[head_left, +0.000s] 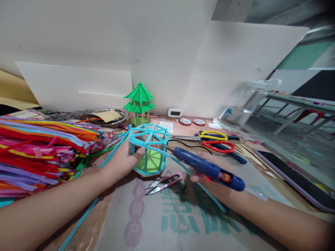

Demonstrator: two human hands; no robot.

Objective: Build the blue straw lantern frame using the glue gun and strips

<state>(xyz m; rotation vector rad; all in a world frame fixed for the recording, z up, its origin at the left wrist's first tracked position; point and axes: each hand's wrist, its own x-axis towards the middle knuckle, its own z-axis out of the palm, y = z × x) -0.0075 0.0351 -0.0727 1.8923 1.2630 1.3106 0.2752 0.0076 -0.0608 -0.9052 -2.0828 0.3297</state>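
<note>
My left hand (128,157) grips the side of a small blue pavilion frame (149,142) with upright posts, spoked top and light green base. The fingers on its far side are partly hidden. In my right hand (209,186) is a blue hot glue gun (199,162), a clear glue stick jutting from its back. Its nozzle points left, close to the frame's top rim. A light blue pipe cleaner (213,198) slants from that rim down behind the gun. Pink thread snips (175,178) lie on the board just below the frame.
Bundles of coloured pipe cleaners (39,153) fill the left side. Behind stand a green two-tiered pavilion (140,101), a metal bowl (119,120) and a digital timer (175,112). To the right are scissors (218,147), wooden sticks (247,153), a phone (295,177) and a clear jug (238,108).
</note>
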